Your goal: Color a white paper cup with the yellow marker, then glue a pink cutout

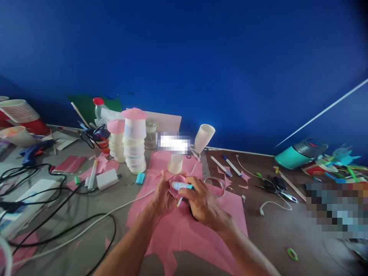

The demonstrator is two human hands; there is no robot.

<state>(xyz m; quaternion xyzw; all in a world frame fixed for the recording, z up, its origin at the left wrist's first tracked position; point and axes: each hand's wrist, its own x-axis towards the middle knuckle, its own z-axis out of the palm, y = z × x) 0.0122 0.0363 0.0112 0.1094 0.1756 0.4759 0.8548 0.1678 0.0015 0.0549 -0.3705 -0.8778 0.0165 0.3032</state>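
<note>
My left hand (163,196) is closed around a small cupped piece of pink paper (178,178). In my right hand (203,200) is a white and light-blue glue stick (181,186), held over that paper and apparently touching it. A thin white strip with a yellow tip pokes out below the fingers, and a dark object is partly hidden under the right hand. Both hands are above a large cut sheet of pink paper (186,234). Just beyond them sits a short cream paper cup (175,164).
Stacked paper cups (135,145) with pink paper tops stand to the left. Behind is a taller cup (204,137). Cables (94,218) cross the left side. Markers (232,165), scissors (289,197), a tape roll (220,188) and a teal bottle (296,155) lie rightward.
</note>
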